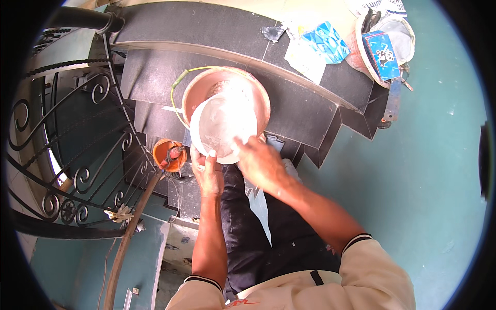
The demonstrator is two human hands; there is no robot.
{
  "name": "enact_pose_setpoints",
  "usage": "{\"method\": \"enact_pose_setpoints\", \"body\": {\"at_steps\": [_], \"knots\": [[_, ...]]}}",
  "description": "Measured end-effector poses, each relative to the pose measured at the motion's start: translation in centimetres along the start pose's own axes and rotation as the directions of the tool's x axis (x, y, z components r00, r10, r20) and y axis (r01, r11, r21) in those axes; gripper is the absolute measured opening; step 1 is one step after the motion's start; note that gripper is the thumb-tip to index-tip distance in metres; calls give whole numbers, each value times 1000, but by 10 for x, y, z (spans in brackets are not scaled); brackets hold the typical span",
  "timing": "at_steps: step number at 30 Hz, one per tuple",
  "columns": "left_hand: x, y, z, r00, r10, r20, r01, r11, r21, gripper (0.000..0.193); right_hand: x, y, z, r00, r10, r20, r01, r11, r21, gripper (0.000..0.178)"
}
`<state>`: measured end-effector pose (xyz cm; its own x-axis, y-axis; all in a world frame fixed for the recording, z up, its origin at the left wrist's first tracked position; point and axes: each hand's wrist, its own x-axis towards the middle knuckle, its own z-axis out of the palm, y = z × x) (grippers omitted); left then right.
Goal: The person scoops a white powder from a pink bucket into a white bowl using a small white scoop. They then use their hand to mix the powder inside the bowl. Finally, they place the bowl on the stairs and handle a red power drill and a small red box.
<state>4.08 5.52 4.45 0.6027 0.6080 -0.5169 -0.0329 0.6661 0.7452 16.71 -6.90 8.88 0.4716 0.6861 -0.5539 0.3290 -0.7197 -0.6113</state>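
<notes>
Item 1: white round bucket (211, 124), open mouth up, held in front of the landmark tub and overlapping its near rim; whether the two touch cannot be told. Glare washes out its right inner side.

Item 2: left hand (208, 173), below the tub, closed on the bucket's near-left edge, thumb over the rim.

Item 3: right hand (262, 163), below and right of the tub, fingers curled at the bucket's near-right edge; whether they grip the rim or something else cannot be told.

Item 4: landmark, pinkish round tub (262, 98), with pale residue inside; green-yellow handle (180, 79) bowed out past its left edge.

Item 5: dark tiled step (302, 116), its tread running from the tub's right side to a stepped skirting and teal wall (413, 181); a riser stands behind the tub.

Item 6: orange bucket (158, 150), left and near of the tub, containing a red-and-grey tool (176, 152).

Item 7: scrolled iron railing (67, 211), farther left of the tub, bounding that side.

Item 8: blue patterned sheet (326, 42), right of and beyond the tub, on the higher step.
</notes>
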Motion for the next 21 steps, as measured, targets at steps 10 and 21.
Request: {"method": "enact_pose_setpoints", "body": {"at_steps": [10, 21], "knots": [[7, 5, -19, 999, -3, 40, -11, 942, 335, 78, 36, 38, -12, 967, -151, -206, 148, 989, -29, 41], [30, -5, 10, 948, 317, 34, -252, 678, 690, 99, 8, 54, 33, 801, 570, -183, -167, 506, 846, 44]]}}
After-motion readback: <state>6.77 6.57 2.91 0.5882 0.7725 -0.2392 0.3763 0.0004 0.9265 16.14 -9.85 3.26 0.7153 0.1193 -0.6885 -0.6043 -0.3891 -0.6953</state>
